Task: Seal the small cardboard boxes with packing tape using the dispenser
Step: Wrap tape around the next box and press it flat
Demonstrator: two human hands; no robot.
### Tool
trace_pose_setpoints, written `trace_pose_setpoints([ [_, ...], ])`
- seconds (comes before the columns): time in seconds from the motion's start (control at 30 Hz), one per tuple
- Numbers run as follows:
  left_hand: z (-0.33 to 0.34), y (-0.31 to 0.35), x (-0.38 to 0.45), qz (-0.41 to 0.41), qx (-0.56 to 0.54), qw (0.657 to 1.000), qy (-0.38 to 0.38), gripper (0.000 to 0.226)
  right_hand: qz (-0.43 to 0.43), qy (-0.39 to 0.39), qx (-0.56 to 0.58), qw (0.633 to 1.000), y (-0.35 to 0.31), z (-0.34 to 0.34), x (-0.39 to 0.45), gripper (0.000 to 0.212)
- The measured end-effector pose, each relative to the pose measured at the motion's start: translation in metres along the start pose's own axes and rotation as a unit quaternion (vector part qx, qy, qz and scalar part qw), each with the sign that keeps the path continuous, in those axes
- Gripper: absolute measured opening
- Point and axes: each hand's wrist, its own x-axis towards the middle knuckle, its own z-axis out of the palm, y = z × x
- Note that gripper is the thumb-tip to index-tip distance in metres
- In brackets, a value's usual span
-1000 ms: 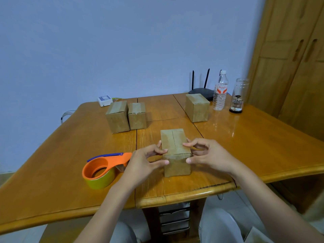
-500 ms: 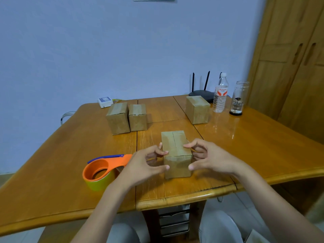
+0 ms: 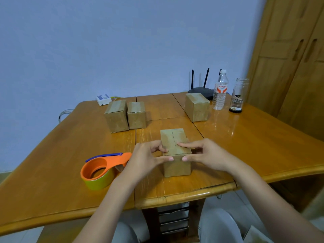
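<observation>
Four small cardboard boxes total, all matte brown, blocky, square-edged. Nearest box [image 3: 175,151] between both hands, top flaps closed, centre seam visible and bare. Left hand [image 3: 145,157] gripping its left side: curled fingers on the top edge, thumb pressed to the near face. Right hand [image 3: 205,155] mirroring on the right side: forefinger laid flat across the top, thumb on the near face. Thumbs nearly meeting at the front top edge.

Tape dispenser [image 3: 103,170] just left of the left hand, untouched: one unit, round orange plastic body, blue strip along the top, glossy yellow-green tape roll.

Beyond the left hand, pair of boxes [image 3: 125,115] side by side, touching, shiny tape over the tops. Beyond the right hand, single box [image 3: 197,106], standing apart.

Further right: one clear ribbed plastic bottle [image 3: 220,90], one clear glass jar [image 3: 237,95]. Behind them one black router [image 3: 201,89], antennas up.

Counter [image 3: 52,163]: glossy varnished wood, rounded edges, jointed panels.
</observation>
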Motion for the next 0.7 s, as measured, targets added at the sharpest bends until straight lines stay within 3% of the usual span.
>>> trace_pose_setpoints([
  [0.23,0.0,0.001,-0.004,-0.005,-0.024,1.0,-0.005,0.02,-0.005,-0.02,-0.004,1.0,-0.001,-0.003,-0.001,0.047],
  [0.47,0.015,0.009,-0.005,0.021,0.027,0.996,0.077,0.038,0.005,0.103,-0.013,0.995,-0.009,0.019,0.0,0.052],
  [0.57,0.012,0.007,-0.005,0.028,0.013,0.998,0.063,0.034,0.001,0.081,-0.022,0.996,-0.006,0.017,-0.001,0.047],
  [0.7,0.01,0.001,-0.008,0.034,-0.025,0.998,0.042,0.028,-0.001,0.014,-0.118,0.993,-0.007,0.006,0.001,0.051],
])
